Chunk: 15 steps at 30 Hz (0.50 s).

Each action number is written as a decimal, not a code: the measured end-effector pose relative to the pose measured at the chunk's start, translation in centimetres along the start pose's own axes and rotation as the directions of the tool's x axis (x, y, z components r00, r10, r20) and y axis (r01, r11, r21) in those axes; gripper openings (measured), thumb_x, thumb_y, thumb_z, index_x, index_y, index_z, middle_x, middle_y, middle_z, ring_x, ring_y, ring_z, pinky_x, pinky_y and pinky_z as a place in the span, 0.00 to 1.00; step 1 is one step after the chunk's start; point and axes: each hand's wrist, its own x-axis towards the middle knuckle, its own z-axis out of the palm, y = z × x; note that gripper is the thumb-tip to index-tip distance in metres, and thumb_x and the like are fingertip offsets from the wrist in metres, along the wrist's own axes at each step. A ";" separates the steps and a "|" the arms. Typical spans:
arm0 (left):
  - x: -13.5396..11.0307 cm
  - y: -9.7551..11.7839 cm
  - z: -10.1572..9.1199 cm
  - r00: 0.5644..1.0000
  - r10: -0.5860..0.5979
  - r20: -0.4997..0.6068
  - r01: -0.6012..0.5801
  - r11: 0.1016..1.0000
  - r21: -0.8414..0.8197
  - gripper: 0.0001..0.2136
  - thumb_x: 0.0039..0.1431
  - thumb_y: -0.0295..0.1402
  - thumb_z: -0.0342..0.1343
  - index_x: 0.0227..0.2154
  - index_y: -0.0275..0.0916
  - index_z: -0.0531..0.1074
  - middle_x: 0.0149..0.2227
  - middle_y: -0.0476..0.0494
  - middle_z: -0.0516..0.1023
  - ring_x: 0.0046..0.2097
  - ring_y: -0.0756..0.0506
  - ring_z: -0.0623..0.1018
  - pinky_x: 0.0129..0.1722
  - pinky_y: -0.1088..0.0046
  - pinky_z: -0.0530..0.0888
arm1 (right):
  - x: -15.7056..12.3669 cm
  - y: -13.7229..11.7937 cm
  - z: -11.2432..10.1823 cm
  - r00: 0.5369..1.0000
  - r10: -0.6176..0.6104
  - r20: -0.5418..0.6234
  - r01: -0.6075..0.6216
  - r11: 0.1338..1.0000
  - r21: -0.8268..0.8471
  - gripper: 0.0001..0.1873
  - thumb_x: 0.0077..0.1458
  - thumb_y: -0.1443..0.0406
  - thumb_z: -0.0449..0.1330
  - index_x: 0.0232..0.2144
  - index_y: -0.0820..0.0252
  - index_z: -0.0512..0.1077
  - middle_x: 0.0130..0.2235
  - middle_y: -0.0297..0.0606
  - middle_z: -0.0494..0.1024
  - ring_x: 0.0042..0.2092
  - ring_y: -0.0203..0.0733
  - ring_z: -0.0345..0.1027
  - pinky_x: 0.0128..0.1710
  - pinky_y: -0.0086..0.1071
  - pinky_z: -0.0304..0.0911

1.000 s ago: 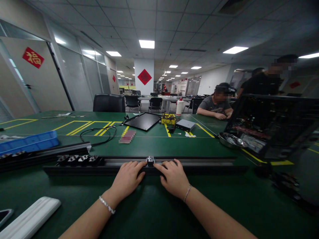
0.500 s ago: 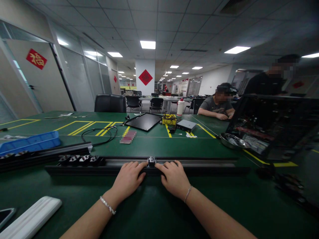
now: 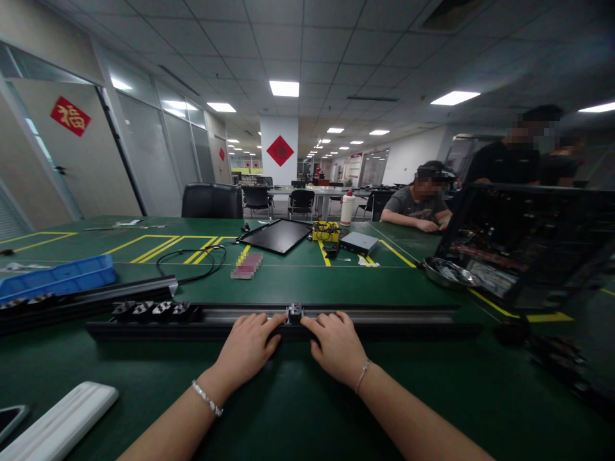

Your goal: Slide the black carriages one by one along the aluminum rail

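Observation:
A long black rail [image 3: 394, 317] lies across the green table [image 3: 298, 410] in front of me. A small metal slider block [image 3: 294, 312] sits in its groove at the middle. My left hand [image 3: 247, 346] rests on the rail just left of the block, fingers bent over the edge and fingertips touching the block. My right hand [image 3: 336, 344] lies on the rail just right of it, fingers likewise pressed toward the block. Several black slider pieces [image 3: 154, 310] sit in a row at the rail's left end.
A second rail [image 3: 86, 296] and a blue tray [image 3: 57, 275] lie at the left, a white bar [image 3: 57, 426] near the front left. An open black computer case [image 3: 523, 240] and a metal bowl [image 3: 444, 272] stand at the right. Two people are behind it.
Both hands stay on the rail beside the block, barely shifted. The view has drifted slightly; the standing person at the right has moved a little.

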 end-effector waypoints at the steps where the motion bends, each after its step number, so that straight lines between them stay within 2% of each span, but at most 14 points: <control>1: 0.0 0.0 0.0 1.000 -0.002 0.002 0.002 1.000 0.006 0.19 0.59 0.38 0.44 0.54 0.51 0.61 0.39 0.46 0.72 0.42 0.45 0.70 0.44 0.66 0.62 | 0.0 0.0 0.0 1.000 -0.001 0.007 0.001 1.000 -0.008 0.24 0.52 0.63 0.53 0.52 0.44 0.62 0.41 0.35 0.72 0.44 0.42 0.61 0.52 0.40 0.43; 15: -0.2 -0.1 0.3 0.999 0.018 -0.030 -0.017 1.000 0.017 0.20 0.58 0.36 0.45 0.55 0.52 0.60 0.39 0.47 0.71 0.43 0.45 0.70 0.46 0.64 0.61 | 0.2 0.1 -0.4 1.000 -0.003 0.013 0.002 0.999 0.043 0.24 0.54 0.65 0.51 0.53 0.44 0.62 0.40 0.36 0.73 0.43 0.42 0.63 0.48 0.40 0.47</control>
